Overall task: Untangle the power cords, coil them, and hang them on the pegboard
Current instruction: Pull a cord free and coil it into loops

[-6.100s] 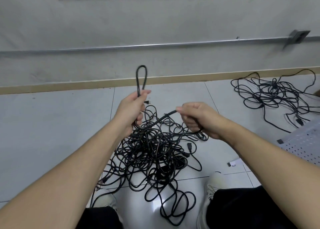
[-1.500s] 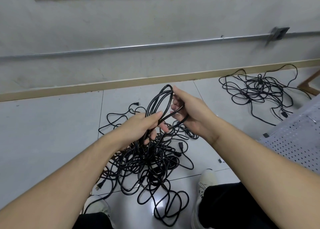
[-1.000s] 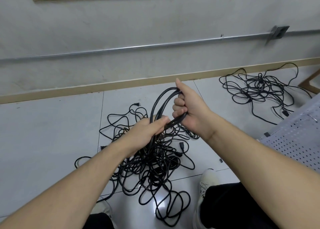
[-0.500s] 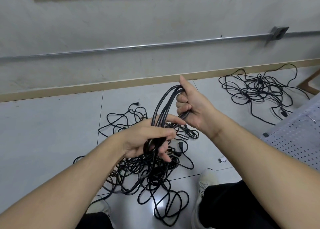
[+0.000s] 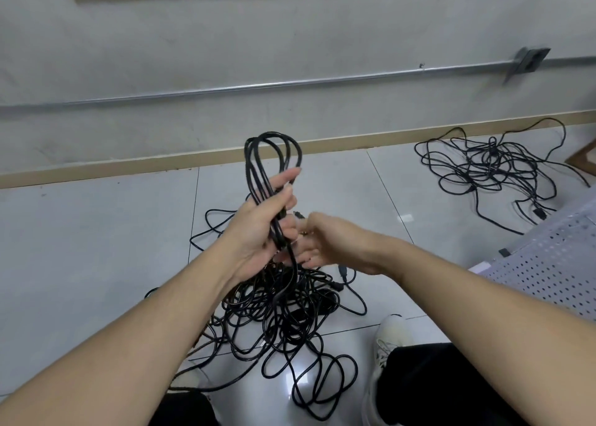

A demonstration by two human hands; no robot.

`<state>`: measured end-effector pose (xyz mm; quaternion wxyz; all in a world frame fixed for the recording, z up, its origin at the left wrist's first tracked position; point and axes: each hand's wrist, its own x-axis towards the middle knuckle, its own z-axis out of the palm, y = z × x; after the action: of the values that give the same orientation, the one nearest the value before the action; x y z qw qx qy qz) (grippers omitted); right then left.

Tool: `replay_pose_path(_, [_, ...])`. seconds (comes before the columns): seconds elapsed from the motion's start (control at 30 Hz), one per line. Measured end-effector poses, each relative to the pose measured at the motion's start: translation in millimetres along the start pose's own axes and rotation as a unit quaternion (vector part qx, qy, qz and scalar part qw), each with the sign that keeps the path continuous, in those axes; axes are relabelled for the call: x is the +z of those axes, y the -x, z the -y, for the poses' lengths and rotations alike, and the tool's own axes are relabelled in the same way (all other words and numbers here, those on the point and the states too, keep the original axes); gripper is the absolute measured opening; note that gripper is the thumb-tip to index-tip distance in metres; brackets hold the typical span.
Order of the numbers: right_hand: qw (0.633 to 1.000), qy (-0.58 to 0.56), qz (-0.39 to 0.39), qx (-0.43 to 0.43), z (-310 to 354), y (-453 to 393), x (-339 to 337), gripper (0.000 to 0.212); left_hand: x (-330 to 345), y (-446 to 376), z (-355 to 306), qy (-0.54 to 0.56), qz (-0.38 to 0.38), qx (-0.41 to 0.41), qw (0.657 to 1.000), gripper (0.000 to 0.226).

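Note:
My left hand (image 5: 254, 235) grips a bunch of black cord loops (image 5: 271, 134) that stand up above its fingers. One strand runs down from that grip into the big tangled pile of cords (image 5: 280, 316) on the floor tiles in front of me. My right hand (image 5: 329, 238) is blurred, just right of and below the left hand, fingers pointing toward the strand. Whether it holds the cord is unclear. A small plug tip (image 5: 298, 214) shows between the two hands.
A second tangle of black cords (image 5: 490, 167) lies at the far right by the wall. The white pegboard (image 5: 554, 264) lies flat at the right edge. My shoe (image 5: 392, 335) and dark trouser legs are at the bottom. A metal conduit (image 5: 290, 85) runs along the wall.
My right hand has let go of the top of the loops and dropped below the left hand. The left hand has turned upright, now holding the loop bunch alone.

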<state>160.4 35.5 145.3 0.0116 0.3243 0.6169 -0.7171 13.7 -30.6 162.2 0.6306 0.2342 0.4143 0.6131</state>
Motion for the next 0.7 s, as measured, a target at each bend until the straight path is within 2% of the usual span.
replay_pose_path(0.07, [0.996,0.079,0.045,-0.004,-3.3,2.4,9.9,0.024,-3.5,-1.9,-2.2,0.009,-0.021,0.011,1.0,0.029])
replay_pose_path(0.17, [0.994,0.103,0.044,-0.019,-4.8,2.4,18.2,0.01,-8.8,-4.4,-4.7,-0.047,-0.065,0.035,0.996,0.029])
replay_pose_path(0.2, [0.993,0.112,0.036,-0.019,-3.3,2.3,18.7,0.01,-11.8,-6.0,-5.7,-0.063,-0.087,0.045,0.993,0.029])
replay_pose_path(0.3, [0.986,0.165,-0.009,-0.004,5.7,5.2,9.2,0.029,-17.2,-9.8,-12.6,-0.075,-0.165,0.071,0.981,0.028])
replay_pose_path(0.37, [0.983,0.182,-0.008,0.019,8.9,8.6,0.8,0.03,-21.1,-12.2,-16.1,-0.094,-0.213,0.096,0.968,0.027])
replay_pose_path(0.43, [0.991,0.126,0.009,0.033,7.6,9.6,-3.2,0.027,-26.0,-14.1,-18.8,-0.128,-0.252,0.122,0.951,0.026])
replay_pose_path(0.5, [0.994,0.107,-0.004,0.018,6.6,9.7,-4.8,0.029,-32.8,-15.7,-19.1,-0.219,-0.295,0.144,0.919,0.027])
replay_pose_path(0.6, [0.958,0.268,-0.1,-0.017,16.0,15.0,-8.5,0.035,-32.9,-11.9,-15.8,-0.335,-0.296,0.157,0.88,0.027])
replay_pose_path(0.7, [0.927,0.355,-0.121,0.018,25.6,20.9,-11.4,0.048,-28.0,-11.6,-8.7,-0.463,-0.239,0.147,0.84,0.022])
